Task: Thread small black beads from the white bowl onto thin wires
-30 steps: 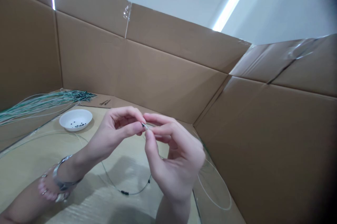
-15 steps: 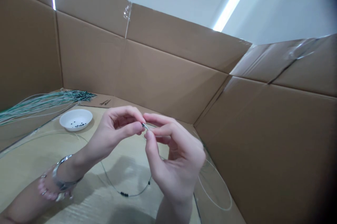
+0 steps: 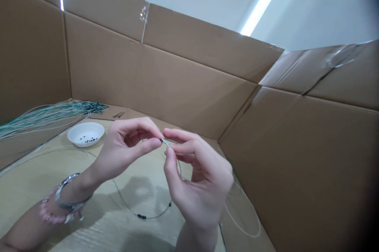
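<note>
Between finger and thumb, my left hand (image 3: 127, 145) pinches a small black bead (image 3: 162, 140). A thin pale cord (image 3: 166, 143) runs from the bead to my right hand (image 3: 198, 177), whose fingertips and thumb are closed on it. Whether the cord passes through the bead is too small to tell. Below the hands the cord hangs in a loop, with a row of several black beads (image 3: 141, 216) on it and a single dark bead or knot (image 3: 169, 204) farther along.
A white bowl (image 3: 85, 125) with several black beads stands at the left. Behind it lies a bundle of green and white cords (image 3: 53, 116), with small brown pieces (image 3: 119, 114) beside it. Cardboard walls (image 3: 192, 82) surround the table (image 3: 97, 232). A clear cord loop (image 3: 245, 234) lies at the right.
The fingertips of both hands have drawn slightly apart, and more of the bead and cord shows between them. The hanging loop has shifted a little to the right.
</note>
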`<state>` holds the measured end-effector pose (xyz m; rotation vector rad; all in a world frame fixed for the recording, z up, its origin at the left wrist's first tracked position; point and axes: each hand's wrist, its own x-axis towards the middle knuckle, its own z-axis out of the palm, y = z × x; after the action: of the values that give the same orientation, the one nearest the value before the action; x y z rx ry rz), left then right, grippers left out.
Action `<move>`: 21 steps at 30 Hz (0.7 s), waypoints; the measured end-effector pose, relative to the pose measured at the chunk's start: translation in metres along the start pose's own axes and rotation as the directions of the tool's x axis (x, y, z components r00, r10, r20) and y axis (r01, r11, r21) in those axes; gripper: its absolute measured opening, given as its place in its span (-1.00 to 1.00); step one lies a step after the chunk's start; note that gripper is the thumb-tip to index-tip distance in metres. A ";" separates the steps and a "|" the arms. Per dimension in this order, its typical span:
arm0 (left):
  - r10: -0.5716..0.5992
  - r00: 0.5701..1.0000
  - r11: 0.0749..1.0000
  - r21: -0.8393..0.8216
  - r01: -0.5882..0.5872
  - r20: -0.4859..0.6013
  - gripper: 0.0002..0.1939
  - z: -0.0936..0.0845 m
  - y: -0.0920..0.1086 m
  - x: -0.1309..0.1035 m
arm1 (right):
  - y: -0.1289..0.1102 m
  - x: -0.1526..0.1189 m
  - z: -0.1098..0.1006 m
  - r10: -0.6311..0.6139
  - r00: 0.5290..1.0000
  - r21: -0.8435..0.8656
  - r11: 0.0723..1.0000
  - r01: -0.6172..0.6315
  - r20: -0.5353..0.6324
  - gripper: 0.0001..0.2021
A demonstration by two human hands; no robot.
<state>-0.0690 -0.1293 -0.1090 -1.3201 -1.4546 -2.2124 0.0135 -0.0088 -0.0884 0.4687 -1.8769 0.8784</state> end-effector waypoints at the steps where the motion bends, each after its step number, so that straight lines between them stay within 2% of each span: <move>1: 0.005 1.000 1.000 0.023 -0.005 0.001 -0.91 0.000 0.001 0.000 | 0.000 0.000 0.000 -0.010 1.000 -0.012 1.000 0.009 -0.006 -0.82; 6: -0.001 1.000 0.997 0.080 0.001 -0.010 -0.93 -0.002 0.003 0.001 | 0.001 0.002 -0.001 -0.041 0.999 -0.054 0.998 0.040 -0.013 -0.82; 14: -0.001 1.000 0.997 0.072 0.003 -0.021 -0.93 -0.001 0.004 0.002 | 0.000 0.002 -0.001 -0.056 0.998 -0.052 0.997 0.057 0.008 -0.82; 21: -0.046 0.998 0.998 0.051 0.045 0.032 -0.92 -0.004 0.003 0.002 | 0.001 0.001 -0.004 -0.066 0.997 -0.087 0.994 0.068 0.029 -0.83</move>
<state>-0.0707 -0.1329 -0.1060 -1.3264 -1.5560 -2.1771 0.0147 -0.0046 -0.0868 0.4887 -1.9041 0.7455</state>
